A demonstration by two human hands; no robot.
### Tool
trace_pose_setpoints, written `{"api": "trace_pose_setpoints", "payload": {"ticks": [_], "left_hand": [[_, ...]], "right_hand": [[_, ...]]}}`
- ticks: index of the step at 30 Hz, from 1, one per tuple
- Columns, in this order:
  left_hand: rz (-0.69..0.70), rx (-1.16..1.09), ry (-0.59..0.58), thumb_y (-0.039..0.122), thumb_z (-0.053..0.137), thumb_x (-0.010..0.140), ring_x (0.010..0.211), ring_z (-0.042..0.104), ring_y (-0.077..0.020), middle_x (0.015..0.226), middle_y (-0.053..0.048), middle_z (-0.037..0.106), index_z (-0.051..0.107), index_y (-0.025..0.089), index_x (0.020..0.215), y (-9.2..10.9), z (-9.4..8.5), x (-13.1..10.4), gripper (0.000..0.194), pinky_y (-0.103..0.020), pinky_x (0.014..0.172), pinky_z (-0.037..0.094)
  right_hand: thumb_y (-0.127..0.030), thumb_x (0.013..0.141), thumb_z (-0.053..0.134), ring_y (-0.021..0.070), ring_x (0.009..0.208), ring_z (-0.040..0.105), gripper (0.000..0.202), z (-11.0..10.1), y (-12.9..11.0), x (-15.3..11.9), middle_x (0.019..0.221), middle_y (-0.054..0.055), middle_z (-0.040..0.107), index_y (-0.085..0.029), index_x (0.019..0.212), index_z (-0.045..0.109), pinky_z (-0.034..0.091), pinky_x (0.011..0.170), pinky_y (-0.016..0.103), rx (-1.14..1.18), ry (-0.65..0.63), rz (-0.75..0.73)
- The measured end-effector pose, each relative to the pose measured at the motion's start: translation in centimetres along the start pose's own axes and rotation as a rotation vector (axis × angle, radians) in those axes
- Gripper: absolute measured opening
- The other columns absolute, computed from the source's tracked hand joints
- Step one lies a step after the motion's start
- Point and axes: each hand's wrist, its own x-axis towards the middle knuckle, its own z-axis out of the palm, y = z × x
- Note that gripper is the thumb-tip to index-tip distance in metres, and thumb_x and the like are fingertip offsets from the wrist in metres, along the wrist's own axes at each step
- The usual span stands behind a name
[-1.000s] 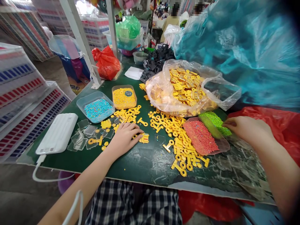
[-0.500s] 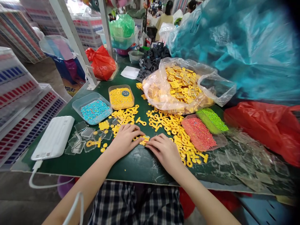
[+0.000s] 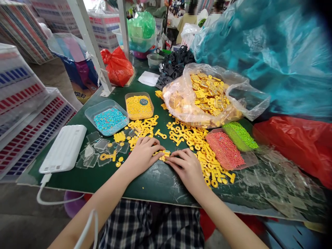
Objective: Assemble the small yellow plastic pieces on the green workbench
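Head view: my left hand [image 3: 143,154] and my right hand [image 3: 187,166] meet over one small yellow frame [image 3: 166,154] lying on the green table [image 3: 155,181]. The fingertips of both hands pinch it from either side, left fingers curled over its left end, right fingers touching its right end.

Four trays of beads stand around me: one blue tray [image 3: 109,119] and one yellow tray [image 3: 139,106] to my left front, one red tray [image 3: 226,149] and one green tray [image 3: 240,135] to my right. One clear bag [image 3: 207,97] full of yellow parts sits behind the loose yellow pieces [image 3: 192,138], too many to count. One white power bank [image 3: 64,148] lies at the far left, beside a cluster of clear plastic squares [image 3: 94,150]. Two red bags show: one red bag [image 3: 118,67] at the back, one red sack [image 3: 298,145] at my right.
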Motion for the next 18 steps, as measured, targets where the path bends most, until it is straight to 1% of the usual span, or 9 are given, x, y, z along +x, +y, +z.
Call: {"api": "trace_pose_setpoints", "payload": {"ticks": [4,7,10,12,15,18], "left_hand": [[0.012,0.006,0.011,0.037,0.050,0.098,0.103,0.052,-0.0231,0.109,-0.005,0.064,0.070,0.023,0.110,-0.3,-0.1,-0.2,0.027,-0.041,0.097,0.036],[0.025,0.001,0.015,0.037,0.051,0.098,0.104,0.052,-0.0230,0.110,-0.006,0.064,0.070,0.022,0.110,-0.5,-0.2,-0.3,0.027,-0.041,0.098,0.035],[0.042,-0.027,0.017,0.036,0.051,0.098,0.103,0.053,-0.0225,0.108,-0.005,0.066,0.070,0.022,0.105,-0.4,-0.5,-0.3,0.025,-0.041,0.097,0.035],[0.059,-0.080,-0.014,0.038,0.052,0.097,0.100,0.055,-0.0211,0.103,-0.003,0.067,0.070,0.022,0.098,-0.5,-0.9,-0.3,0.024,-0.039,0.094,0.036],[0.074,-0.198,-0.092,0.044,0.059,0.093,0.091,0.058,-0.0189,0.091,0.000,0.069,0.069,0.022,0.085,-0.7,-1.9,-0.6,0.025,-0.034,0.086,0.039],[0.024,-0.262,-0.125,0.052,0.063,0.088,0.078,0.060,-0.0172,0.077,0.001,0.067,0.069,0.022,0.080,-1.1,-2.8,-1.6,0.031,-0.031,0.077,0.041]], "right_hand": [[-0.033,0.092,0.059,0.0198,0.081,0.052,0.019,0.0,0.0,0.0,0.089,0.002,0.072,-0.030,0.095,0.077,0.046,0.071,0.036,-0.002,0.017,0.006],[-0.034,0.092,0.059,0.0198,0.080,0.051,0.019,0.0,0.0,0.0,0.089,0.002,0.072,-0.030,0.094,0.078,0.045,0.070,0.035,0.002,0.037,0.002],[-0.034,0.092,0.059,0.0198,0.079,0.050,0.019,-0.1,0.0,0.0,0.089,0.002,0.072,-0.030,0.095,0.078,0.046,0.069,0.035,0.007,0.031,0.011],[-0.034,0.092,0.059,0.0199,0.080,0.051,0.019,-0.1,0.0,0.0,0.090,0.002,0.072,-0.031,0.096,0.078,0.046,0.069,0.035,0.012,0.020,0.017],[-0.033,0.092,0.059,0.0200,0.080,0.052,0.019,-0.2,0.1,0.0,0.090,0.002,0.072,-0.029,0.094,0.078,0.047,0.069,0.036,0.030,0.023,0.010],[-0.035,0.092,0.059,0.0200,0.080,0.053,0.019,-0.4,0.3,0.0,0.088,0.003,0.072,-0.029,0.094,0.078,0.047,0.069,0.036,0.067,0.035,0.019]]}}
